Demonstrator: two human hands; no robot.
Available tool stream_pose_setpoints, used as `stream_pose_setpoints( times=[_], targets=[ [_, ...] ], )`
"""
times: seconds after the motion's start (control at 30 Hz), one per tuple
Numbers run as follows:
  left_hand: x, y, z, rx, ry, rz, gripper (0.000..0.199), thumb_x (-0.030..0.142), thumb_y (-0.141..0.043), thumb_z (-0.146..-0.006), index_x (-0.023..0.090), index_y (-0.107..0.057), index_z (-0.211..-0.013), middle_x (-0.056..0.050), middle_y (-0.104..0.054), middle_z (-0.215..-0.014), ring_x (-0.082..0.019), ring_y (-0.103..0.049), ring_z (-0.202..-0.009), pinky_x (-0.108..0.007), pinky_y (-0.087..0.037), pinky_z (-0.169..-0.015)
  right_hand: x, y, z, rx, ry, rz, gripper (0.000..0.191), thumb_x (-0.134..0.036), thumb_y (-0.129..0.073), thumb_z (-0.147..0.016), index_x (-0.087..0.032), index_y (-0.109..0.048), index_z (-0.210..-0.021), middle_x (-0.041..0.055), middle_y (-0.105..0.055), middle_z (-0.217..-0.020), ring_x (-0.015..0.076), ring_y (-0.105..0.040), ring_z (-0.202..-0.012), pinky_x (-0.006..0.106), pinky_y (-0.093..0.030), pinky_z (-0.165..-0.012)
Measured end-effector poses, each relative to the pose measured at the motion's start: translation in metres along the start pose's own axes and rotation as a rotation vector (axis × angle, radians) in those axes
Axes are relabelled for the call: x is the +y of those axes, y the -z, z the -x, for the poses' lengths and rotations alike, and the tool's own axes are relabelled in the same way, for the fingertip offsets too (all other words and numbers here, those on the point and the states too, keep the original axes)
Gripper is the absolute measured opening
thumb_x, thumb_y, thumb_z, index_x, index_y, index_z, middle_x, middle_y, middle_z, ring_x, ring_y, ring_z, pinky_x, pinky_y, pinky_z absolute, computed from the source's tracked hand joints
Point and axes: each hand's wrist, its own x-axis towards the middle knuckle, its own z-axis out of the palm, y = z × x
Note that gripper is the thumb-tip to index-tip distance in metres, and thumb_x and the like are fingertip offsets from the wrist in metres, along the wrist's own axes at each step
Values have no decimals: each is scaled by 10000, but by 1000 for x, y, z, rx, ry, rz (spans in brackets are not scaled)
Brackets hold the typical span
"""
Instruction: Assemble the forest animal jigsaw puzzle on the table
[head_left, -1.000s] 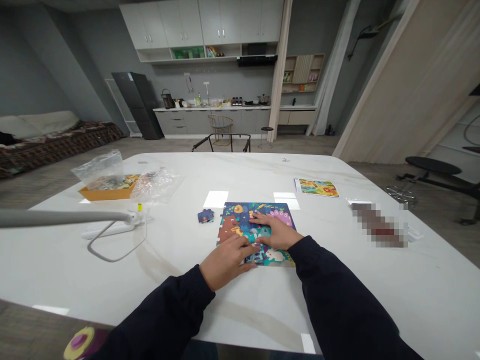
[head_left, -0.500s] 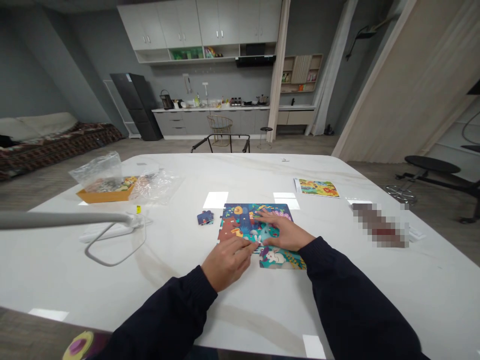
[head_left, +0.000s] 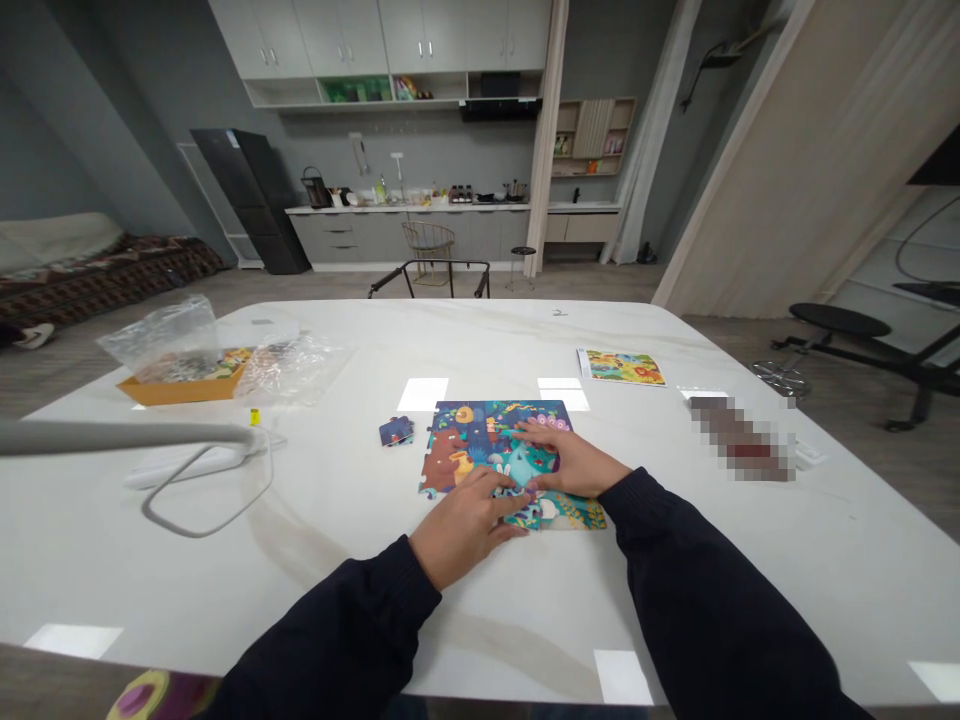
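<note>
A colourful animal jigsaw puzzle (head_left: pixel 446 458), mostly joined, lies flat on the white table (head_left: pixel 315 580) in front of me. My left hand (head_left: pixel 466 522) is at its lower edge, thumb and fingers closed around a teal puzzle piece (head_left: pixel 531 516) beside the white rabbit. The fingers partly hide this piece, so I cannot tell whether it is locked in. Resting on the puzzle's right side, my right hand (head_left: pixel 577 462) has its fingers spread, thumb near the left fingertips. A few loose puzzle pieces (head_left: pixel 396 431) lie in a small pile left of the puzzle.
A yellow box (head_left: pixel 184 388) with clear plastic bags stands at the left, behind a grey lamp-like arm (head_left: pixel 127 436) and its stand. A picture card (head_left: pixel 624 367) lies back right; a blurred-out item (head_left: pixel 742 440) is farther right. A chair (head_left: pixel 431 268) stands beyond the table.
My left hand has moved slightly down along the puzzle's lower edge, and a teal piece now shows under its fingers. My right hand stays nearly in place. The view has shifted slightly.
</note>
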Motion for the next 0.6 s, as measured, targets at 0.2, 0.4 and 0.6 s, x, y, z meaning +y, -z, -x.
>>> stream_pose_setpoints(
  times=[0.2, 0.4, 0.6],
  targets=[
    [3, -2, -10, -2, -155, -280, 337, 198, -574, -966, 124, -605, -1292, -123, -720, -1041, -268, -663, -954, -415, -599, -826, 2, -1, -1, 35, 19, 5, 653, -227, -783, -773, -251, -634, -1409, 87, -517, -1555, 312, -366, -1510, 501, -269, -1258],
    [0, -10, -13, 67, -145, -382, 328, 104, -468, -975, 110, -574, -1285, -96, -717, -924, -249, -687, -885, -386, -604, -765, 5, 2, -1, 61, 21, 2, 658, -230, -797, -747, -246, -651, -1389, 87, -538, -1536, 327, -383, -1499, 524, -279, -1255],
    [10, -8, -16, 119, -146, -294, 379, 121, -468, -1006, 106, -510, -1382, -136, -702, -1150, -256, -650, -1031, -417, -576, -920, 18, 27, 14, 73, -7, 48, 807, -285, -855, -702, -244, -582, -1460, 85, -511, -1558, 346, -331, -1522, 532, -235, -1269]
  ],
)
